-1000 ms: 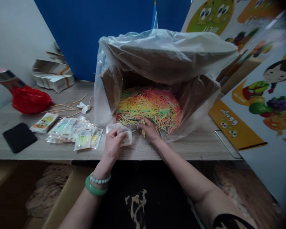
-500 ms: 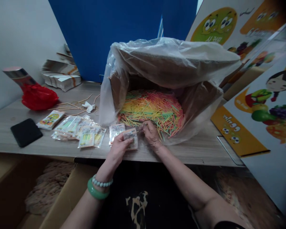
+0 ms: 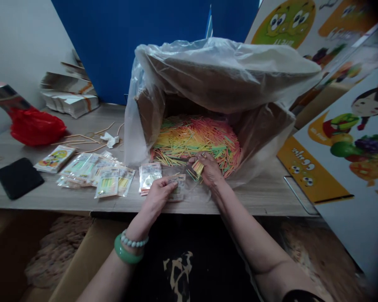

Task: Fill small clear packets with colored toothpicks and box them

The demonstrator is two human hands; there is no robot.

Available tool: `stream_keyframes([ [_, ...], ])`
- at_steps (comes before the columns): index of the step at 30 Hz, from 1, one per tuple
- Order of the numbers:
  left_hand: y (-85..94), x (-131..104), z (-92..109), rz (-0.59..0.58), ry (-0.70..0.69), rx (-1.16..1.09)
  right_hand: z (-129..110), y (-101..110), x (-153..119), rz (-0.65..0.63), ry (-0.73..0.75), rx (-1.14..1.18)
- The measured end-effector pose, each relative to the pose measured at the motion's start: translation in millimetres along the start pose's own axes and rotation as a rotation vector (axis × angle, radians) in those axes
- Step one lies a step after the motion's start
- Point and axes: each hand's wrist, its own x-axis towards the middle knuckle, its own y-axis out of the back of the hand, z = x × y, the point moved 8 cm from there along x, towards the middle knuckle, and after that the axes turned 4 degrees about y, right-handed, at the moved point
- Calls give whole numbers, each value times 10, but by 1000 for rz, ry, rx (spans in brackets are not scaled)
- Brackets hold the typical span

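My left hand [image 3: 159,193] pinches a small clear printed packet [image 3: 177,189] near the table's front edge. To its right, my right hand [image 3: 208,168] is closed on a small bunch of coloured sticks [image 3: 198,168], at the front of a large pile of sticks [image 3: 198,138]. The pile lies in a cardboard box on its side, lined with a clear plastic bag [image 3: 189,54]. Beside my left hand is a short stack of packets [image 3: 149,176]. Further left, filled packets with yellow and green sticks [image 3: 107,183] lie in a loose heap [image 3: 82,165].
A black flat pad [image 3: 19,178], a stack of printed cards [image 3: 56,158], a red plastic bag [image 3: 36,126] and folded cartons [image 3: 69,96] occupy the left side. Printed boxes [image 3: 343,142] stand at the right. An open carton [image 3: 85,256] sits below the table's front edge.
My right hand has shifted slightly right, and a bunch of sticks now shows in its fingers. The packet in my left hand has moved a little right. The view has shifted too.
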Motion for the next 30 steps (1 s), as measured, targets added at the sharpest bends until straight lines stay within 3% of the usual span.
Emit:
stream_keyframes([
  [3, -30, 23, 54, -30, -80, 68, -20, -67, -88, -22, -27, 42],
  [9, -76, 5, 102, -124, -118, 203, -150, -213, -213, -41, 59, 14],
  [12, -20, -12, 122, -95, -125, 280, -182, -215, -294, -39, 149, -90],
  [18, 67, -66, 93, 2, -46, 75, 229, -316, -538, -328, 57, -623],
  [21, 70, -113, 77, 22, -12, 29, 278, -270, -535, -312, 39, -605],
  [24, 85, -144, 100, 43, -43, 90, 153, -236, -459, -247, 47, -478],
  [27, 96, -170, 184, 80, -170, 292, -122, -258, -396, -172, 128, -374],
  [30, 32, -193, 210, 35, -258, 447, -367, -347, -390, -124, 188, -255],
])
